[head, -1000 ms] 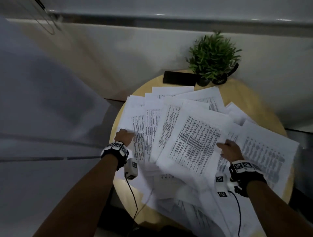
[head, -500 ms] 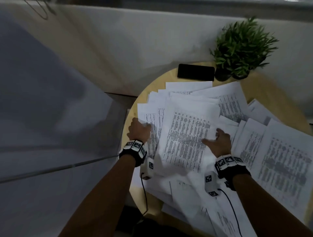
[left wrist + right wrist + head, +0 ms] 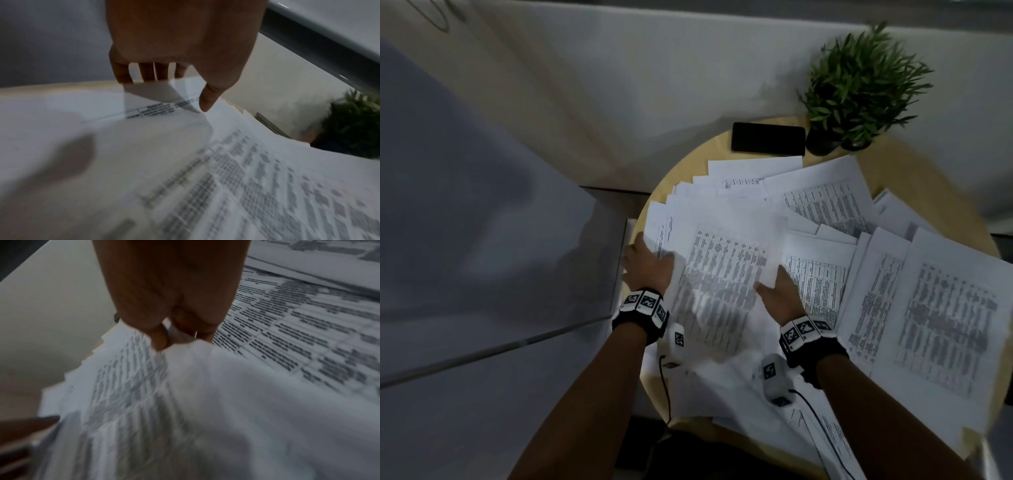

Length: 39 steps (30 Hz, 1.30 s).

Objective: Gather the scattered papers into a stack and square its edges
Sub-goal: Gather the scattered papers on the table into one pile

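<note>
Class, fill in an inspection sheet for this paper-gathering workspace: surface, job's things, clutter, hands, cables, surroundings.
Surface: round wooden table, mostly covered.
Job's things: printed papers fanned and overlapping, not yet one squared stack; some overhang the near edge.
Clutter: black phone and potted plant at the far edge, clear of the sheets.
Hands: left hand holds the pile's left edge, fingers below; right hand pinches the top sheet's right edge.
Cables: black cable from the right wrist camera lies over the near papers; another hangs from the left.
Surroundings: pale floor, dim light.

papers (image 3: pixel 825 274) cover table (image 3: pixel 688 164); phone (image 3: pixel 768 138) behind.
</note>
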Each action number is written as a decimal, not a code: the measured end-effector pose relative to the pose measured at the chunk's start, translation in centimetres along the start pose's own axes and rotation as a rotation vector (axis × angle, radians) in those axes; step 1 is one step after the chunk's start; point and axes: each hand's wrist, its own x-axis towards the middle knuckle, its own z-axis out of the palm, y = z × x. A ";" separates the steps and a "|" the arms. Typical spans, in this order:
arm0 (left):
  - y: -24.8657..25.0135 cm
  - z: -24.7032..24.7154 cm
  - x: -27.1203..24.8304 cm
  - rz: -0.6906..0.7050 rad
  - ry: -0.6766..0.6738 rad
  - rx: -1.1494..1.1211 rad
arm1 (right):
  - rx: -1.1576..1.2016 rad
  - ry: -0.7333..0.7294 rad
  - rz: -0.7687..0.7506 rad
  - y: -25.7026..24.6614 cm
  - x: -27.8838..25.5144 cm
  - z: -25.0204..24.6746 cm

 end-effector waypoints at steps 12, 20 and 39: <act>1.1 0.3 -0.9 0.038 -0.149 0.145 | 0.234 0.055 0.070 -0.7 0.1 1.2; 2.5 1.5 -2.6 -0.114 -0.099 0.086 | 0.151 0.142 0.049 -0.9 0.1 1.3; 0.9 -0.2 -1.1 -0.008 -0.164 0.175 | 0.084 0.180 0.053 1.5 -1.6 0.7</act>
